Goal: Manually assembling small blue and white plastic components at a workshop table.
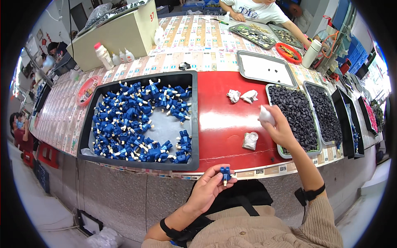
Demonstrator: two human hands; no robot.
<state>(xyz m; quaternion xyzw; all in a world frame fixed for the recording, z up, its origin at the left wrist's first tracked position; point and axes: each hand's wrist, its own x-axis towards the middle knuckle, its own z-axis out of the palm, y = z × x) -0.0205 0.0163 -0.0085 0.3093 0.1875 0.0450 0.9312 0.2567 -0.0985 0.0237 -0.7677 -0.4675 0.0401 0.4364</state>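
My left hand [206, 191] is closed near the front edge of the table, its fingers and thumb gripping a small blue toy figure body [226, 173] with pale limbs. Over the red mat [223, 142], my right hand [283, 129] is wrapped round a small white squeeze bottle [265, 115], partly hidden by the fingers. Just beside that hand stands a tray of small black pieces [292, 118]. To the left, a large black tray [195, 118] holds many more blue figure bodies [120, 124]. A small clear round cup on a pad [250, 141] sits below the bottle.
Two crumpled white tissues [249, 96] lie on the mat. Farther right is a second tray of black pieces [324, 113]; behind is a white-lined tray [264, 68]. Several white bottles [129, 55] stand near a large box [124, 37]. Another person [258, 12] works across the table.
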